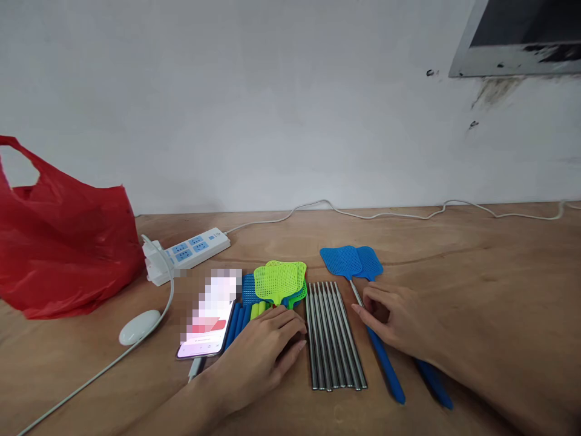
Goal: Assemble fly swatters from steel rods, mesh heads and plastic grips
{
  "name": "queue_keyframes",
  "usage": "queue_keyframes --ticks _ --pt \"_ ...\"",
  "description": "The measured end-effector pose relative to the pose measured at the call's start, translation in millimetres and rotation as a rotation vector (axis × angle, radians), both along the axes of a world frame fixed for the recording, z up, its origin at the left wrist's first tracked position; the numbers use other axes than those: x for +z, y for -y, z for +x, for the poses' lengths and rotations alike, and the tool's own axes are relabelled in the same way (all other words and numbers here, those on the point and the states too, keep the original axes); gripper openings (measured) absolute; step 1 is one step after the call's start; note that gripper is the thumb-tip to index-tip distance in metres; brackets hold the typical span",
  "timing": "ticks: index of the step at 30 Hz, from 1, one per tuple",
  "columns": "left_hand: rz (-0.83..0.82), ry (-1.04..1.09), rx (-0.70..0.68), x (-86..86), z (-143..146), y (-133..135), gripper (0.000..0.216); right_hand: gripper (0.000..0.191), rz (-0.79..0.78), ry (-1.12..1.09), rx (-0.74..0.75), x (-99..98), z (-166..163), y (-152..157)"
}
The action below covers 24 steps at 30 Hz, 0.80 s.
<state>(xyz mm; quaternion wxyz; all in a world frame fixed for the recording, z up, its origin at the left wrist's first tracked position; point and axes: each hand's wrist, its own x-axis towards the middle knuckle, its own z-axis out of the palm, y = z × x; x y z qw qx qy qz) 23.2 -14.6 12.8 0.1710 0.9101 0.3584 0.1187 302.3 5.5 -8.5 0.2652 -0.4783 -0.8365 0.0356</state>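
Observation:
My left hand (267, 351) lies flat on the wooden table, fingers together, resting on the handles of a pile of green and blue fly swatter heads (279, 281). Right beside its fingertips lies a row of several bare metal rods (333, 336). My right hand (399, 321) rests over two assembled blue fly swatters (351, 261), fingers curled and touching the metal shaft of the nearer one. Their blue handles (385, 366) stick out below my hand.
A phone (206, 330) lies left of the swatter pile. A white power strip (193, 249) with a plug and cable, a white oval puck (139, 327) and a red plastic bag (63, 248) sit at the left. A white cable runs along the wall.

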Motion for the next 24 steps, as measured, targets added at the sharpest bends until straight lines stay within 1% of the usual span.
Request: queue_keyframes --ticks 4,7,10,13,15,18,24 --pt "0.011 -0.008 -0.001 1.2 0.1 0.3 0.017 0.030 -0.034 0.068 -0.156 -7.6 3.0 -6.3" --pt "0.017 -0.005 -0.003 1.3 0.3 0.7 0.018 0.029 -0.030 0.150 -0.267 -8.1 6.1 -7.5" --pt "0.030 0.006 -0.003 0.3 0.1 0.5 0.018 0.021 0.011 0.275 -0.399 -5.4 9.8 -8.0" --pt "0.033 0.005 -0.006 -0.6 -0.2 -0.3 0.018 0.011 -0.002 0.384 -0.494 -3.1 13.4 -8.6" --pt "0.029 0.000 -0.003 -0.6 -0.2 -0.6 0.018 0.008 -0.037 0.412 -0.514 -3.3 15.4 -9.1" --pt "0.031 -0.002 0.002 0.1 0.0 -0.4 0.018 0.006 -0.066 0.400 -0.475 -5.7 17.2 -9.8" --pt "0.041 0.003 -0.002 0.1 0.2 0.3 0.018 0.013 -0.072 0.346 -0.468 -8.0 17.4 -10.2"
